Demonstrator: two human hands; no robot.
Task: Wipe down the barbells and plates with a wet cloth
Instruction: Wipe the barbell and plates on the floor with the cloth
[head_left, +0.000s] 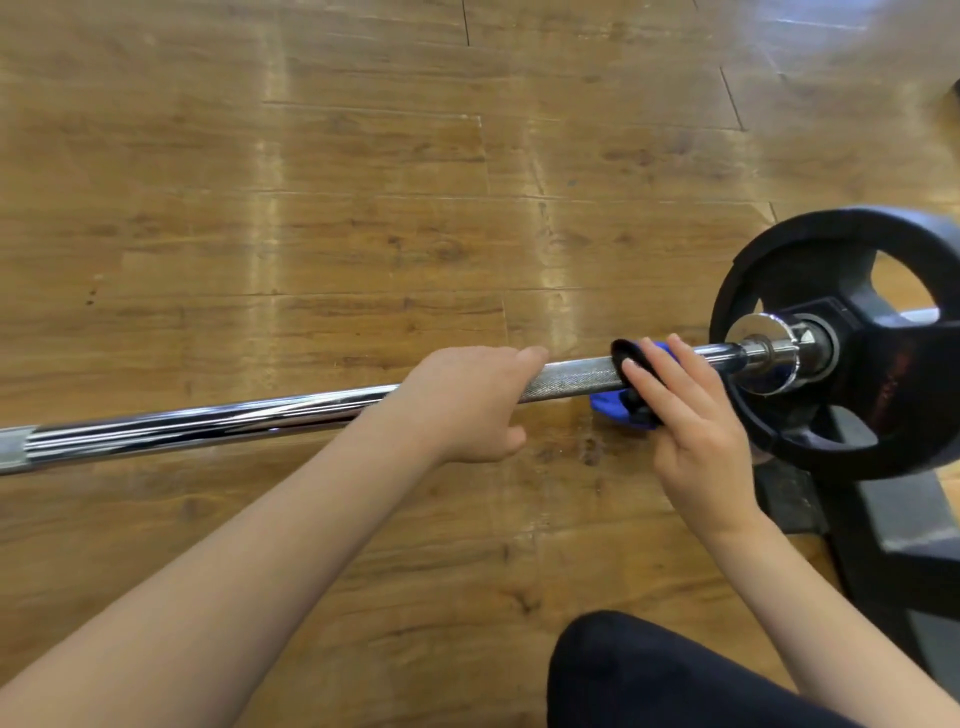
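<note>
A chrome barbell (208, 423) runs from the left edge to a black weight plate (883, 415) on its right end. My left hand (467, 405) grips the bar over its knurled section. Just to the right, my right hand (685, 415) holds a blue and black cloth (621, 408) wrapped around the bar, fingers straight across it, close to the chrome collar (769, 358). Part of the cloth hangs below the bar; the rest is hidden under my fingers.
The wooden floor (363, 182) fills the view behind the bar. A dark metal stand (893, 545) sits under the plate at the right. My knee in dark trousers (649, 675) shows at the bottom right.
</note>
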